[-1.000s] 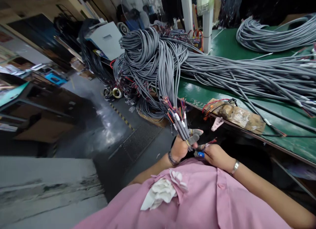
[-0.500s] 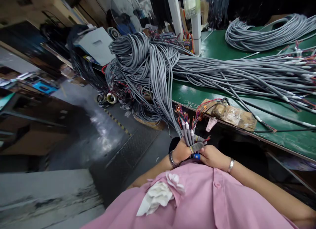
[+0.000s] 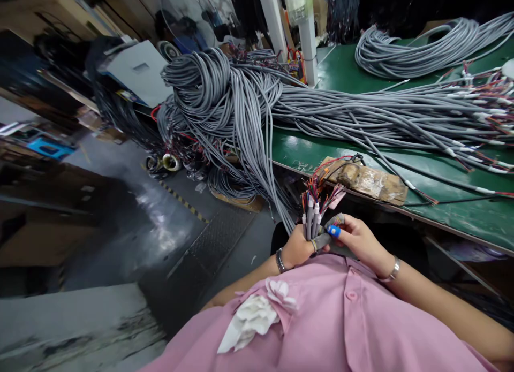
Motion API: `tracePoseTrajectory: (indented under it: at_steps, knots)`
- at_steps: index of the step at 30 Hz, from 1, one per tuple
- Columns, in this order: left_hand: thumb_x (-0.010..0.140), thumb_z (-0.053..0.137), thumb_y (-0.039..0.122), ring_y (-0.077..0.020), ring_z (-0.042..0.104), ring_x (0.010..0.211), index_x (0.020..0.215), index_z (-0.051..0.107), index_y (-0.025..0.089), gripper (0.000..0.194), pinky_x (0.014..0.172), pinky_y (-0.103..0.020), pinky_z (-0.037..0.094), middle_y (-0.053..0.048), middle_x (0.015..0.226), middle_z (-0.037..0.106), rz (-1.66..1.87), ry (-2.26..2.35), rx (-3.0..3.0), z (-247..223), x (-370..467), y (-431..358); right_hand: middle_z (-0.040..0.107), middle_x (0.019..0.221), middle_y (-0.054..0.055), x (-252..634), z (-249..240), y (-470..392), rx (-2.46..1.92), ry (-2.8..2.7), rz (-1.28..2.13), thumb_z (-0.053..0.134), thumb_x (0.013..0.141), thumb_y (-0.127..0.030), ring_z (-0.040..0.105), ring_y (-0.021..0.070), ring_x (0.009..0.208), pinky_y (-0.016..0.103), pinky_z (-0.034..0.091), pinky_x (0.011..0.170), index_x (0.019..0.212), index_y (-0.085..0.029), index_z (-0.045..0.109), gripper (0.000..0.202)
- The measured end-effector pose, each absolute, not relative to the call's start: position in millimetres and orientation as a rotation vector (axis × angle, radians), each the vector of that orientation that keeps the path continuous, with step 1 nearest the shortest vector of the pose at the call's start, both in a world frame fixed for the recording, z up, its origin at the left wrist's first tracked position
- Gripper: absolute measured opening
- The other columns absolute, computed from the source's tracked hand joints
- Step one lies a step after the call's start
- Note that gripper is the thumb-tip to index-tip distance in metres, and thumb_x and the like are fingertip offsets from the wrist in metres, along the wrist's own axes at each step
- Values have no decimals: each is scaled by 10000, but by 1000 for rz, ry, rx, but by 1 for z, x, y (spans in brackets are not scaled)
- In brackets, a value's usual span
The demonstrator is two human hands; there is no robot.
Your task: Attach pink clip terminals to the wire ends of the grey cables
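Observation:
My left hand (image 3: 299, 247) is wrapped round a bundle of grey cables (image 3: 310, 222), held upright in front of my waist. White bands ring the cables near their tops, and thin coloured wires fan out above. Close by on the right, my right hand (image 3: 357, 239) has its thumb and forefinger drawn together beside the left thumb. A blue wrap (image 3: 333, 231) covers part of its thumb, and grey finger covers show on both hands. Whatever lies between the right fingertips is hidden.
Long grey cables (image 3: 361, 112) run across the green bench (image 3: 453, 211), with a thick coil (image 3: 201, 80) hanging over its left end. A taped wooden block (image 3: 373, 183) sits at the bench edge. Another coil (image 3: 425, 48) lies farther back. A white post (image 3: 308, 51) rises behind.
My right hand has drawn back to the right from the bundle, and its blue-wrapped thumb has come up into view. The left hand keeps its hold on the cables.

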State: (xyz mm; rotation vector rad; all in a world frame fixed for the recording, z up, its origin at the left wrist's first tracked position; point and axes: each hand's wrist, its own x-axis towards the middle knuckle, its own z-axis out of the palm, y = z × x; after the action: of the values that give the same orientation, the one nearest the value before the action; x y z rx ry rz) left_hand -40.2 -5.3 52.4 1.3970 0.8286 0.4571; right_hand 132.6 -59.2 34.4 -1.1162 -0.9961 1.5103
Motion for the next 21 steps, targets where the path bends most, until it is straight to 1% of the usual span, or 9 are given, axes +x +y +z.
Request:
tracePoseTrajectory:
  at_steps: [3, 5, 8, 12, 16, 18, 21]
  knots:
    - [693, 767, 405, -125, 578, 539, 796, 694, 114, 317, 521, -225, 468, -33, 610, 645, 497, 864, 1356, 54, -36, -8, 644, 640, -4, 129, 36, -53, -1179, -967, 1480, 701, 765, -460, 589, 125, 522, 238, 421, 490, 819, -177, 573, 316]
    - [672, 786, 378, -121, 578, 527, 844, 693, 116, 327, 507, -220, 476, -29, 623, 652, 504, 899, 1334, 56, -35, -9, 611, 593, -22, 126, 38, -48, -1202, -957, 1470, 736, 723, -466, 547, 110, 472, 230, 397, 454, 777, -178, 566, 339]
    - [667, 787, 367, -121, 583, 506, 813, 685, 114, 309, 486, -219, 481, -35, 637, 659, 505, 928, 1306, 56, -34, -10, 581, 551, -33, 123, 40, -44, -1203, -919, 1467, 756, 694, -482, 508, 103, 438, 230, 374, 429, 736, -184, 552, 363]
    - [663, 781, 400, -141, 606, 505, 723, 660, 109, 321, 485, -237, 497, -49, 628, 655, 529, 937, 1248, 55, -34, -6, 562, 531, -31, 122, 35, -46, -1198, -875, 1458, 726, 728, -498, 499, 109, 460, 235, 372, 450, 761, -179, 575, 354]
    - [686, 748, 460, -155, 622, 512, 742, 645, 113, 367, 482, -243, 500, -49, 613, 645, 604, 966, 1092, 50, -35, 0, 576, 604, -15, 124, 29, -49, -1172, -864, 1408, 705, 760, -479, 483, 99, 528, 239, 389, 515, 796, -157, 627, 334]
    - [680, 749, 467, -156, 630, 524, 754, 642, 116, 374, 495, -244, 504, -46, 616, 645, 648, 968, 1036, 48, -36, 1, 584, 644, -10, 124, 28, -50, -1169, -852, 1400, 715, 755, -464, 473, 96, 548, 239, 391, 532, 791, -156, 634, 321]
    - [677, 752, 458, -153, 630, 519, 756, 642, 118, 366, 502, -245, 502, -41, 607, 642, 675, 965, 1010, 46, -37, 1, 570, 650, -16, 124, 28, -51, -1184, -860, 1390, 721, 752, -455, 465, 96, 558, 239, 389, 538, 787, -157, 634, 312]
